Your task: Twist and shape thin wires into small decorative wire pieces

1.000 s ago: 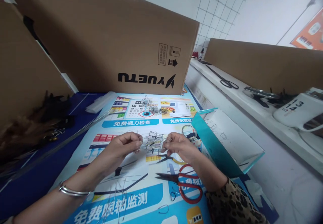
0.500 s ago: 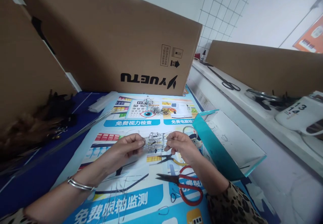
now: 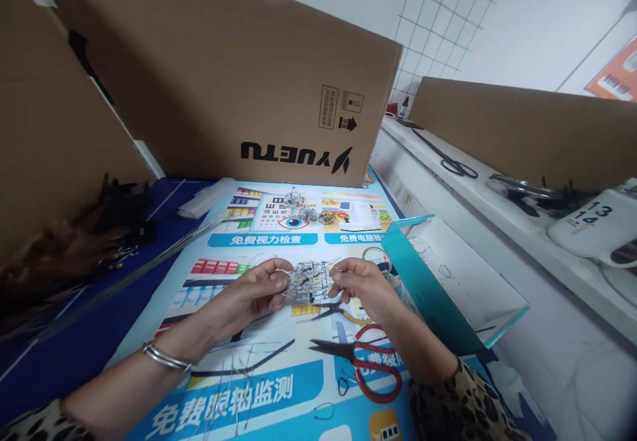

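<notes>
Wire mesh [image 3: 309, 283]: held between both hands over the middle of the printed sheet [image 3: 303, 421], stretched left to right, dotted with small black bits; cannot tell whether touching the paper below.
Left hand [image 3: 256, 292]: pinching the left end between thumb and fingers, reaching in from the near left.
Right hand [image 3: 365, 286]: pinching the right end between thumb and bent fingers; exact wire under the fingertips too small to tell.
Sheet edges: slanting against the blue tabletop [image 3: 89, 348] on the left, running close to the white ledge [image 3: 480, 192] on the right.
Room for moving: wider to the left; on the far side, a band of printed paper before the wire clusters [image 3: 309, 214]; tighter to the right.
Teal box [image 3: 428, 295]: open at the top, just right of the right hand, closest obstacle there.
Pliers [image 3: 336, 309]: lying just near of the mesh, pointing left.
Red-handled scissors [image 3: 354, 353]: near of the pliers, blades to the left, handles beside the right forearm.
Loose wires [image 3: 233, 375]: scattered just right of the left forearm.
Long rods [image 3: 172, 249]: crossing the sheet's left edge at a slant.
Cardboard box [image 3: 223, 76]: standing across the far side like a wall.
On the ledge: dark scissors [image 3: 450, 164] and a white mug [image 3: 587, 222].
</notes>
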The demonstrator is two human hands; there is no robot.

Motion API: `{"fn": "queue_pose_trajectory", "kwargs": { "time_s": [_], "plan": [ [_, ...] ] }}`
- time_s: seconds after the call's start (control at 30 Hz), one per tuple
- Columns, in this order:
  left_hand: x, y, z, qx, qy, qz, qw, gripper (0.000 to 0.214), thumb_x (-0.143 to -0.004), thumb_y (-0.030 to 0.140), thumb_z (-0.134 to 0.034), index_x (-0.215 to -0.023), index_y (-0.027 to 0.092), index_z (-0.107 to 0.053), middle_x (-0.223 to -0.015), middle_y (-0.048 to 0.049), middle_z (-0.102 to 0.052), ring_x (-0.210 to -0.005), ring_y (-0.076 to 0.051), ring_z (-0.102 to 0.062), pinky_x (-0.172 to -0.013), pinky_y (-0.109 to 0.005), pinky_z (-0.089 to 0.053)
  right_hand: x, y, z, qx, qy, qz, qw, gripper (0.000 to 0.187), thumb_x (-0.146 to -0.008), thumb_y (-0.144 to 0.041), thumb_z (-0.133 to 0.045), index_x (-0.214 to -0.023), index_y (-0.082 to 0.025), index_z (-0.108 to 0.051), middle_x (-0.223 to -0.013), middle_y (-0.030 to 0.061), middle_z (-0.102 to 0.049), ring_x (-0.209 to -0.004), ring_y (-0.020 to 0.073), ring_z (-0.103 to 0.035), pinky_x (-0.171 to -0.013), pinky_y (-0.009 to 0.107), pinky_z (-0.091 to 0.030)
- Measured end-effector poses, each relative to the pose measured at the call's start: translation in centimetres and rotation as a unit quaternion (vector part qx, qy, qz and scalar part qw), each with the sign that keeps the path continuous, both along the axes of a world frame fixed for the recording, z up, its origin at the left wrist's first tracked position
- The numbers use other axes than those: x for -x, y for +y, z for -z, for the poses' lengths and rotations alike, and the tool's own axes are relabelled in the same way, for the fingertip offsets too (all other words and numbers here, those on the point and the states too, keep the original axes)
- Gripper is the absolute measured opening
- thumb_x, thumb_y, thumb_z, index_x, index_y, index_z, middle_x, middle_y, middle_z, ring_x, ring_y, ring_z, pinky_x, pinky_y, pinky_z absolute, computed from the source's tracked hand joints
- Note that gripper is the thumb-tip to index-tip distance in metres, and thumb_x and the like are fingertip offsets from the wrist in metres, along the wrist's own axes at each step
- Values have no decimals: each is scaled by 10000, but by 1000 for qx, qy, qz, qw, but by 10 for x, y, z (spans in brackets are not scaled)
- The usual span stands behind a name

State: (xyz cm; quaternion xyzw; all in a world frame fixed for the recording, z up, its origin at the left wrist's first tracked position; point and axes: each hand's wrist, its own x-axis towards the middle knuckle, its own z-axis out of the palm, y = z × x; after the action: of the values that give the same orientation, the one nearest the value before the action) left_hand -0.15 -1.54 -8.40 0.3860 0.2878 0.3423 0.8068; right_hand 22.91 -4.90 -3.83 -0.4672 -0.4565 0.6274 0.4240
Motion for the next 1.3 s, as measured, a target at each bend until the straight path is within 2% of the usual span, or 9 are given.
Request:
{"fn": "queue_pose_trajectory", "kwargs": {
  "time_s": [0.2,0.37,0.53,0.63,0.77,0.97,1.17,1.3],
  "plan": [
    [3,-1,7,11,12,59,998,258,-824,171,-575,-1081,154,-571,-741,-15,-520,-571,-75,-506,-557,-206,-426,1,-2,-1,6,-12,0,1000,159,-689,-282,-655,-748,-152,-585,-595,-15,-563,-565,124,-591,-436,193,-361],
    [-2,-7,10,59,-24,102,993,390,-818,130,-563,-1199,194,-514,-857,-44,-547,-564,-70,-519,-519,-202,-453,4,-5,0,-7,-31,-6,999,138,-699,-272,-639,-726,-148,-586,-594,-6,-571,-552,116,-557,-434,200,-369],
    [-5,-12,7,99,-62,116,986,362,-804,96,-564,-1148,206,-549,-810,-26,-552,-561,-64,-518,-480,-165,-436,6,-4,4,4,-16,-15,1000,123,-704,-259,-628,-729,-151,-574,-580,-15,-564,-541,111,-556,-432,194,-360],
    [-4,-14,5,106,-68,114,985,282,-773,88,-597,-1038,185,-602,-853,-28,-568,-549,-52,-524,-507,-170,-450,7,-4,6,13,-13,-19,1000,121,-702,-254,-628,-724,-152,-567,-574,-19,-554,-552,118,-571,-430,193,-355],
    [-3,-16,3,94,-81,113,986,167,-728,103,-648,-890,141,-637,-791,-24,-565,-577,-67,-535,-540,-177,-449,6,-3,7,16,-10,-22,1000,121,-705,-256,-623,-731,-155,-562,-573,-17,-555,-565,124,-583,-440,196,-358],
    [-3,-16,2,81,-86,98,988,178,-678,127,-702,-847,139,-649,-791,-26,-581,-610,-101,-552,-594,-224,-457,3,-1,7,14,-14,-16,1000,135,-710,-275,-622,-726,-160,-552,-571,-13,-570,-556,118,-578,-452,195,-364],
    [-6,-10,6,92,-92,58,990,22,-772,108,-611,-783,127,-612,-736,-12,-546,-607,-86,-529,-548,-204,-453,2,0,4,3,-35,-8,999,167,-698,-297,-644,-718,-159,-551,-567,-16,-562,-552,122,-581,-441,196,-360],
    [-7,-6,10,100,-87,27,991,62,-818,91,-549,-819,133,-596,-802,-19,-541,-677,-98,-535,-535,-210,-465,2,0,4,-5,-49,0,999,168,-690,-299,-651,-710,-157,-562,-576,-15,-573,-502,96,-536,-438,198,-362]
  ]
}}
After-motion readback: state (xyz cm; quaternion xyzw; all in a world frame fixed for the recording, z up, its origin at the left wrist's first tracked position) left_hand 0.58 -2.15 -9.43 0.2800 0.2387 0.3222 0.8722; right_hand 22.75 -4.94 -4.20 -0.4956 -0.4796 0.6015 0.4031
